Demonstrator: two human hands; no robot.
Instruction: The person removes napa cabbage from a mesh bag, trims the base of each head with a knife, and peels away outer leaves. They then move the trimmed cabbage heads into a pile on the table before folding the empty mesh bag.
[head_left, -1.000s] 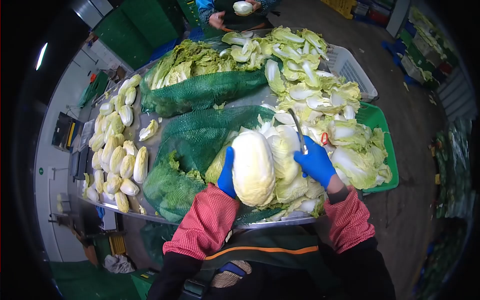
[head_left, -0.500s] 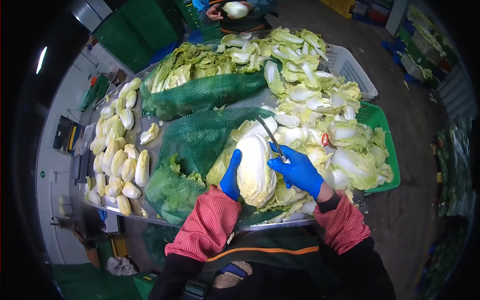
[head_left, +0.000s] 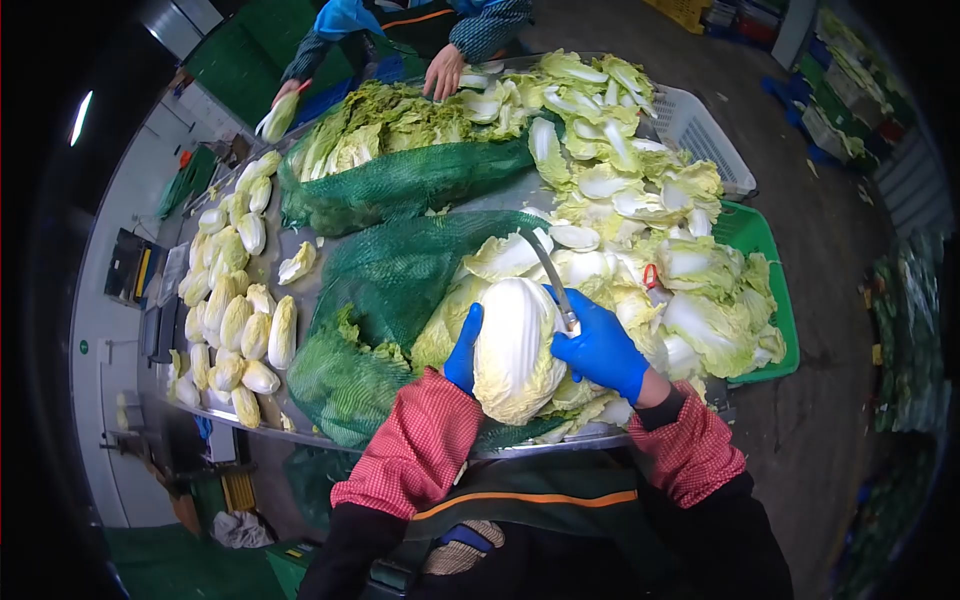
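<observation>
A large napa cabbage (head_left: 516,352) with a white stem base is held up over the table's near edge. My left hand (head_left: 463,352), in a blue glove, grips its left side. In my blue-gloved right hand (head_left: 603,348) is a knife (head_left: 548,264), its curved blade pointing up and away to the left. That hand is close against the cabbage's right side; whether its fingers press on the leaves is hard to see. Loose cabbage leaves (head_left: 600,268) lie behind and to the right. A green mesh sack (head_left: 385,275) with leaves inside lies to the left.
Trimmed cabbages (head_left: 235,325) lie grouped on the table's left. A second mesh sack (head_left: 400,190) full of leaves is farther back. A green crate (head_left: 785,320) and a white crate (head_left: 705,140) stand along the right edge. Across the table, a co-worker's hand (head_left: 444,72) touches the leaves.
The cabbage has turned slightly and shifted a little right in my hands. The knife blade has swung a bit. Across the table, the co-worker has reached left with a cabbage and leaned over the leaves.
</observation>
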